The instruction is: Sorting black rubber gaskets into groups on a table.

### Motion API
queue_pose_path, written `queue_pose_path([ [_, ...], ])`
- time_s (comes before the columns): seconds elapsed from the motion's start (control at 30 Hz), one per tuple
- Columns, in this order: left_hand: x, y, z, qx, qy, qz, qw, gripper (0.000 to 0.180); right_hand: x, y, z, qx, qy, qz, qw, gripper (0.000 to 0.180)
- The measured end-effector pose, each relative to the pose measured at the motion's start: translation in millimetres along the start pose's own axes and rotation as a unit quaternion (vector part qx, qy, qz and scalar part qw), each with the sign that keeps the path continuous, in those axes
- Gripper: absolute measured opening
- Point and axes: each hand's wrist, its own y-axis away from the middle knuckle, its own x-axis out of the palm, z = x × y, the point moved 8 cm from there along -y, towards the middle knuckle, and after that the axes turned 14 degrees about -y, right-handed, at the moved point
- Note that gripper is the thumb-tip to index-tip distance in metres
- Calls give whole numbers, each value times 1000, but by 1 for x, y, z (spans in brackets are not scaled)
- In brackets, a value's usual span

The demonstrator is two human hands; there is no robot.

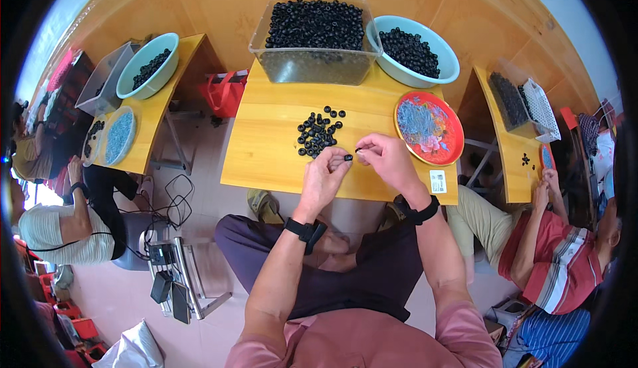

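Observation:
My left hand (325, 174) is closed in a pinch on a small round black part (348, 158) with a hole in it. Just to its right, apart by a small gap, my right hand (387, 162) pinches something tiny with a dark tip, too small to name. Both hands are above the near edge of the yellow table (266, 162). Beyond my left hand lies a loose pile of black round parts (318, 132). Right of my right hand sits a red flowered tray (453, 143) of thin blue-grey pieces (420, 123).
A clear plastic bin (312, 69) and a light-blue basin (446, 59), both holding black parts, stand at the table's back. A white label (438, 182) is at the right corner. People work at tables on both sides. Left of my legs stands a metal stool (193, 278) with cables.

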Motion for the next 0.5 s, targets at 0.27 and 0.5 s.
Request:
queue_pose_path([
  [0.27, 0, 1, -4, 6, -68, 3, 998, 19, 7, 11, 12, -110, 113, -7, 987, 12],
  [0.5, -2, 2, -7, 10, -56, -4, 998, 19, 6, 16, 11, -115, 111, -20, 987, 13],
])
